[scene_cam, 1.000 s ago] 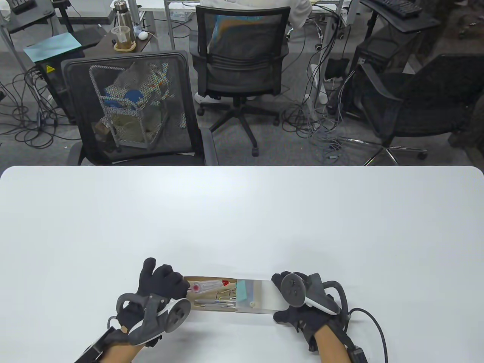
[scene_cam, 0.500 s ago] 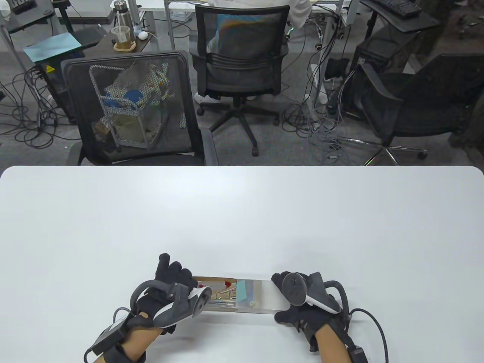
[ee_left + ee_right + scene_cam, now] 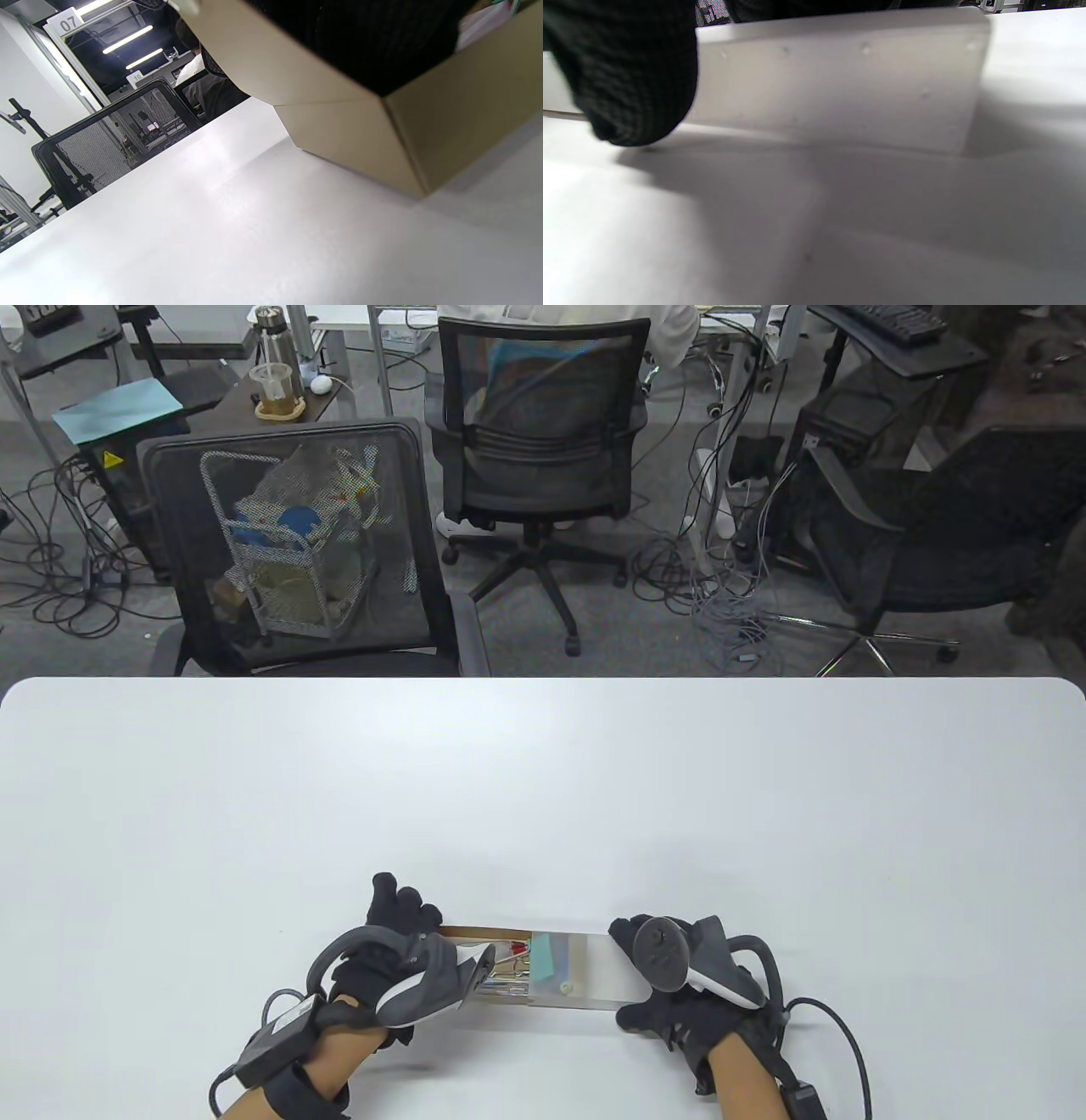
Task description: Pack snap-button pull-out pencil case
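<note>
The pencil case lies near the table's front edge. Its frosted sleeve (image 3: 585, 971) is on the right, with a teal flap and a snap button. Its tan inner tray (image 3: 501, 963) sticks out to the left and holds pens, binder clips and a red-tipped item. My left hand (image 3: 399, 933) grips the tray's left end; the tan end wall (image 3: 360, 140) fills the left wrist view. My right hand (image 3: 670, 984) grips the sleeve's right end; the frosted sleeve (image 3: 840, 84) shows in the right wrist view with a gloved finger (image 3: 628, 72) against it.
The white table (image 3: 543, 797) stretches far beyond the case. Black mesh office chairs (image 3: 297, 551) stand past the far edge.
My left hand has moved right, pushing the tan tray further into the sleeve; less of the tray shows. My right hand and the sleeve have stayed put.
</note>
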A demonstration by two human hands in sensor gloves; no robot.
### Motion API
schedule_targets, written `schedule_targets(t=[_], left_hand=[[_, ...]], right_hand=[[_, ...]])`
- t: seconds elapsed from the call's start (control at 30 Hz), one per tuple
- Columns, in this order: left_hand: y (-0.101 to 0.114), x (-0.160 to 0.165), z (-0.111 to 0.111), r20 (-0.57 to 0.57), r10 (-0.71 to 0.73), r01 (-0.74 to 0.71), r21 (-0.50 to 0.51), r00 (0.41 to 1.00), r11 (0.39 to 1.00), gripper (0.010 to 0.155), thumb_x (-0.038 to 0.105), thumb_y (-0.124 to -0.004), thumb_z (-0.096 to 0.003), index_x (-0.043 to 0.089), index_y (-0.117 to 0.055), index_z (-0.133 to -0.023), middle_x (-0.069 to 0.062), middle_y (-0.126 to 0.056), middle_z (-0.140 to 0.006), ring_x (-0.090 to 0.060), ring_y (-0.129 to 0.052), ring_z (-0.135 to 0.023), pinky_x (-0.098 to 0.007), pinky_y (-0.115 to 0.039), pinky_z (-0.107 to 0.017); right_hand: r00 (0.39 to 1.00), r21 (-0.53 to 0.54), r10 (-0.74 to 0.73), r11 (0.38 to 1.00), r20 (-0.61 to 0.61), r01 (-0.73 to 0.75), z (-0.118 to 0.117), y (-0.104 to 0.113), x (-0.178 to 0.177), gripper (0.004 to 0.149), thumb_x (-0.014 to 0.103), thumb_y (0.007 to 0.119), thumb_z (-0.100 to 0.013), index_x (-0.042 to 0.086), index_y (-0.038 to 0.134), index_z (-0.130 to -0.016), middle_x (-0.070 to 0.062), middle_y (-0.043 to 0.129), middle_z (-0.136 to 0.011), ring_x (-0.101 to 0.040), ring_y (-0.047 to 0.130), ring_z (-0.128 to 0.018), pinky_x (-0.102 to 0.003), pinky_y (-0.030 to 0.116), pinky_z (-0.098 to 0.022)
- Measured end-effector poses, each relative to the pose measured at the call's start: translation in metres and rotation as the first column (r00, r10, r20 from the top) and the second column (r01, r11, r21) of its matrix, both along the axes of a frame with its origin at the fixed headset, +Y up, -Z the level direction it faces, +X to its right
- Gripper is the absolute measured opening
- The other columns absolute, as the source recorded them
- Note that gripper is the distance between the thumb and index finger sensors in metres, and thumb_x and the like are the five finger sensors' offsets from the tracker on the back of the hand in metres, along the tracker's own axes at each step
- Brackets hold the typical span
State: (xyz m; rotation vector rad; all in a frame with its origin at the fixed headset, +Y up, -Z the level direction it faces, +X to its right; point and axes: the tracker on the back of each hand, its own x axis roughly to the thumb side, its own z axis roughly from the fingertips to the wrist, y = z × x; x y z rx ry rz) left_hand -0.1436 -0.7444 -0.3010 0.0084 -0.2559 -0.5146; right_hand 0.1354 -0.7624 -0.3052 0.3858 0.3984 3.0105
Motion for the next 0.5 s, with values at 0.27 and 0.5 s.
schedule_targets(t=[0.27, 0.5], left_hand=[[0.023, -0.047, -0.001, -0.075, 0.417, -0.42, -0.03, 0.906, 0.907, 0.048, 0.052, -0.084, -0.0347, 0.045, -0.089, -0.082, 0.017, -0.084, -0.099, -0.017, -0.081, -0.101, -0.056, -0.05, -0.083], [0.007, -0.121, -0.008, -0.333, 0.794, -0.827, 0.064, 0.509, 0.558, 0.053, 0.042, -0.078, -0.041, 0.039, -0.077, -0.094, 0.01, -0.081, -0.1, -0.022, -0.085, -0.093, -0.054, -0.059, -0.079]], right_hand=[[1.0, -0.004, -0.005, 1.0, 0.001, 0.005, 0.0, -0.001, 0.001, 0.094, 0.06, 0.09, -0.028, 0.04, 0.042, -0.107, 0.008, 0.051, -0.116, -0.024, 0.056, -0.106, -0.058, 0.044, -0.078], [1.0, -0.002, -0.005, 1.0, 0.002, 0.005, 0.0, -0.001, 0.001, 0.094, 0.06, 0.09, -0.028, 0.041, 0.042, -0.106, 0.009, 0.051, -0.116, -0.024, 0.056, -0.106, -0.058, 0.044, -0.078]])
